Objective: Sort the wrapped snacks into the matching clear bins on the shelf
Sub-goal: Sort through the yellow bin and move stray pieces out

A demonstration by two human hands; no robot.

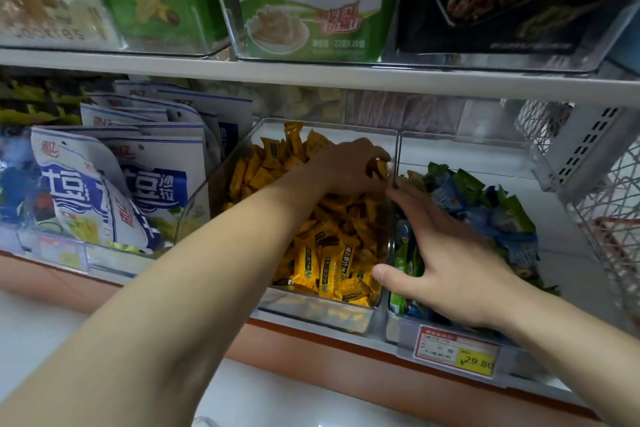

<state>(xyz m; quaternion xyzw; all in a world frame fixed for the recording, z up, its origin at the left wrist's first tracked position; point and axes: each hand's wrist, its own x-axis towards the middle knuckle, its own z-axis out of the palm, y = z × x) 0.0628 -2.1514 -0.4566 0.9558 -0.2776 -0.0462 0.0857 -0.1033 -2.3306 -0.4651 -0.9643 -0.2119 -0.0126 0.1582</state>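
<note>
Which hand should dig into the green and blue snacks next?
Right: the right hand rests open on the green and blue snacks, while the left hand grips a yellow snack in the neighbouring bin.

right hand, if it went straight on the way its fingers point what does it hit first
Likely the clear bin wall, right at the fingertips of the right hand; just beyond it, the left hand gripping yellow snacks. Depth is hard to judge.
</note>
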